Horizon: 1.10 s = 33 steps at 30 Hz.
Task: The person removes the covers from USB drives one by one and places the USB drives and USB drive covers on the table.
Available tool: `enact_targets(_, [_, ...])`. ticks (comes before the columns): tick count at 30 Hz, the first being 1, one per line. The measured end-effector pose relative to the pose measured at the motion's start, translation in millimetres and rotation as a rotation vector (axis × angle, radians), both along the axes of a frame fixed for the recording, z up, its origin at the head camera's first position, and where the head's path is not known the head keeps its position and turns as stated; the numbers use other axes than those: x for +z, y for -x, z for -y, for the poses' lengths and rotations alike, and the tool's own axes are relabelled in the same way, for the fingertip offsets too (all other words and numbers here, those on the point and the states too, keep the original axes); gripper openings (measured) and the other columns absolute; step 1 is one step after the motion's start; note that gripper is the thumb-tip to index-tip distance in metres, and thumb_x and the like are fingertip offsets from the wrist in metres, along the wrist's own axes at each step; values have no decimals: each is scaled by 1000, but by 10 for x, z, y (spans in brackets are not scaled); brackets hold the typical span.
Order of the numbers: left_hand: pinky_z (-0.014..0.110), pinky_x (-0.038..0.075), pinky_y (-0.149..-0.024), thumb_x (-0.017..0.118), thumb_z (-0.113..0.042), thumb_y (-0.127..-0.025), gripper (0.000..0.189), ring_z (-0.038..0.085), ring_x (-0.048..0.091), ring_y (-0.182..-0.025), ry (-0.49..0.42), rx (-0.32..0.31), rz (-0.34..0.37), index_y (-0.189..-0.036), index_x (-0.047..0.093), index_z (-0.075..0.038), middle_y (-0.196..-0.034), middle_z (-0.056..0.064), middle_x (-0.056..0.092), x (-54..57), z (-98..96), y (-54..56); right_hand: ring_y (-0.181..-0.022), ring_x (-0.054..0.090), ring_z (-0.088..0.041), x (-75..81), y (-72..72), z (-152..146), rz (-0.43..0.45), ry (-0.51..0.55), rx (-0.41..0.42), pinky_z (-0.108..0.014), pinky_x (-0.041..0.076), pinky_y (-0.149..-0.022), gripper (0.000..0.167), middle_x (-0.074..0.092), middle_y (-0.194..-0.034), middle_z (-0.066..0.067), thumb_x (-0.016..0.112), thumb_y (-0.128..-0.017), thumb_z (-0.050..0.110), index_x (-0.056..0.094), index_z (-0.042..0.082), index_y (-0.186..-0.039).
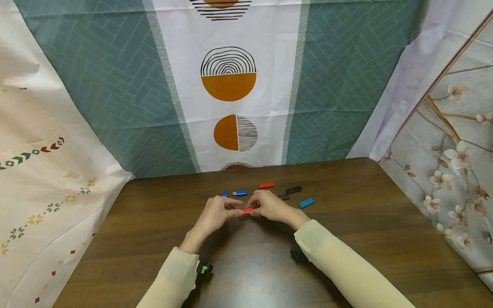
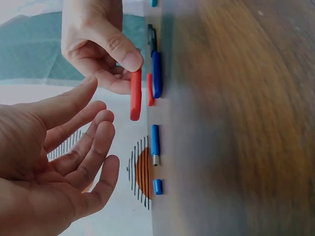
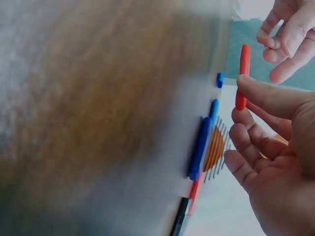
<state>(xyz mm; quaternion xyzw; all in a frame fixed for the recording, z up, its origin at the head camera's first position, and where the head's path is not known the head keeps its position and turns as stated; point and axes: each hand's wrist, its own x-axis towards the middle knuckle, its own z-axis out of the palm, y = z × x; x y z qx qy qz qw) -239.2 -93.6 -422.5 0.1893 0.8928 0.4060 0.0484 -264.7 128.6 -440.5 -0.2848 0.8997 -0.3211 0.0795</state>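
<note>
My right hand (image 1: 271,205) pinches a red USB stick (image 1: 247,210) between thumb and fingers, above the table. In the right wrist view, the red stick (image 3: 244,61) stands out past the thumb. My left hand (image 2: 74,152) is beside the stick's free end, fingers spread and relaxed, with a gap to it in the left wrist view. Behind the hands lie a blue USB stick (image 1: 240,193) with its metal plug bare and a small blue cap (image 1: 225,194). A dark blue stick (image 3: 199,147) is hidden behind my hands in the head view.
Farther back lies another red stick (image 1: 266,185). To the right are two black sticks, one farther out (image 1: 294,189) and one (image 1: 283,196) partly behind my right hand, plus a teal stick (image 1: 307,202). Patterned cloths hang around the wooden table (image 1: 154,222).
</note>
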Motion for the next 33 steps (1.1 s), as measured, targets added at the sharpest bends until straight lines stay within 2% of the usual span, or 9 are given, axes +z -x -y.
enact_targets(8, [31,55,-68,85,-20,-88,31,10,68,-78,-8,15,-33,-115,81,-8,-86,-5,77,58,-48,-15,-78,55,-11,73,-46,-124,-7,69,-28,-27,49,-68,14,63,-93,1,80,-93,11,79,8,-106])
enact_targets(13, [30,57,-70,85,-19,-88,29,12,71,-82,-37,45,-41,-114,81,-10,-93,-2,78,68,-64,-42,-79,55,-12,125,-77,-180,-37,80,-31,-27,49,-69,15,67,-93,3,80,-94,13,78,8,-108])
enact_targets(20, [35,60,-78,85,-19,-87,31,20,74,-93,-85,77,-66,-117,81,-12,-111,6,76,124,-119,-109,-84,57,-19,256,-187,-244,-46,93,-94,-31,50,-72,16,66,-93,3,79,-94,12,78,9,-109])
enact_targets(25, [31,59,-73,86,-19,-86,31,20,74,-90,-106,67,-69,-117,81,-12,-108,4,75,135,-148,-145,-95,59,-32,308,-267,-293,-88,92,-123,-36,48,-78,16,65,-98,2,79,-94,13,77,10,-110])
enact_targets(27, [31,58,-71,86,-18,-86,32,19,73,-89,-113,62,-65,-117,81,-11,-106,4,75,139,-159,-162,-95,59,-33,325,-302,-312,-103,101,-134,-37,48,-78,15,65,-98,3,79,-94,12,78,11,-109])
enact_targets(33, [29,58,-72,85,-22,-88,34,15,73,-87,-156,47,-65,-119,80,-10,-105,1,79,137,-207,-220,-92,58,-23,332,-401,-376,-138,154,-163,-37,47,-79,13,63,-96,5,79,-94,11,79,13,-107])
